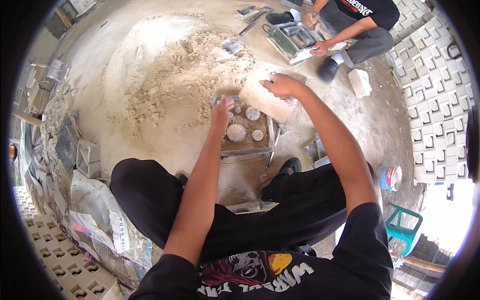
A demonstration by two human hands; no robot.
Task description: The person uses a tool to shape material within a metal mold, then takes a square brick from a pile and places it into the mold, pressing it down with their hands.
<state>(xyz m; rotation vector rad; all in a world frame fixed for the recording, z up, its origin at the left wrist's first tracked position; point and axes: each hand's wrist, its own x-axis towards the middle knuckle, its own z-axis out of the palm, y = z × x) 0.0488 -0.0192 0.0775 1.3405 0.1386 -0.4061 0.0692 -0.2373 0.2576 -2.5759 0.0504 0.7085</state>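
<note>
A rectangular moulding frame [248,151] sits on the ground before my knees, filled with brown sand. Several whitish round pieces, among them a large disc [236,133] and another disc [253,114], lie in the sand. My left hand [223,112] is over the frame's far left corner with its fingers curled; what they hold, if anything, is hidden. My right hand [284,87] grips a flat pale board [265,90] by its upper right part, tilted just beyond the frame's far right corner. Whether the board touches the frame I cannot tell.
A co-worker's hands [320,48] work at another metal frame [295,42] at the far right. Loose sand [165,80] is heaped ahead-left, with a small flat metal piece [231,46]. A paint can [390,178] and green stool [404,225] stand right; sacks [95,205] lie left.
</note>
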